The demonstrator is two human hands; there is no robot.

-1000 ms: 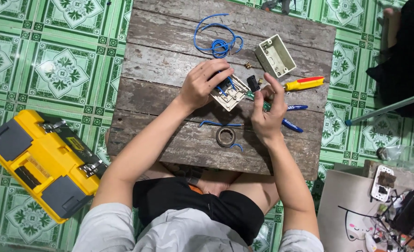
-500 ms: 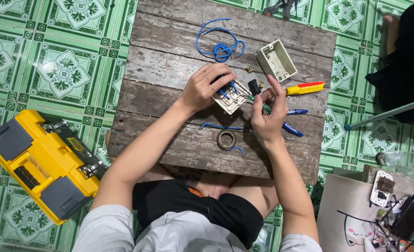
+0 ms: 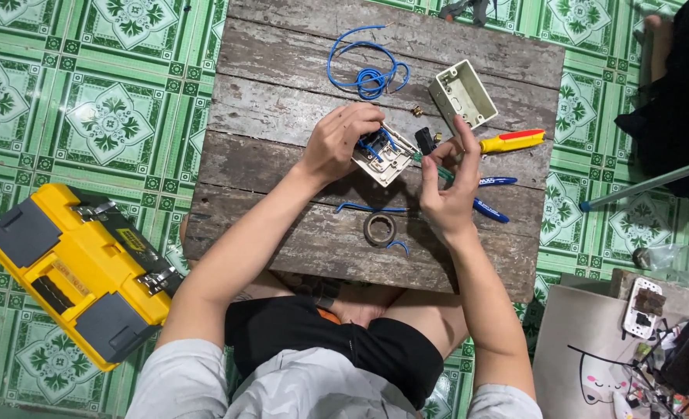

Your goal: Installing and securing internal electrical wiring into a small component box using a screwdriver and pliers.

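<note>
- My left hand [image 3: 336, 143] has its fingers curled shut on the white switch plate [image 3: 385, 157], pinching it at the edge where short blue wires sprout from its back.
- My right hand [image 3: 447, 190] is closed round a green-shafted screwdriver [image 3: 430, 164], index finger lifted and straight; the tip points at the switch plate from its right side.
- The switch plate sits near the middle of the wooden table [image 3: 282, 101], lifted slightly by my grip (I cannot tell whether it rests on the boards).
- Beyond the switch plate, up and to the right, a white wall box [image 3: 463, 95] lies open side up; I see nothing inside.
- A coil of blue wire [image 3: 366, 71] lies just above the switch plate; a tape roll [image 3: 379, 229] lies below it, nearer me.
- Right of the switch plate: a yellow-and-red screwdriver [image 3: 511, 141] and blue pens [image 3: 490, 208], partly behind my right hand.
- Far left of the switch plate, on the green floor tiles, a yellow toolbox [image 3: 72, 271] stands shut, so its contents are hidden.
- The screwdriver's tip is too small to make out.
</note>
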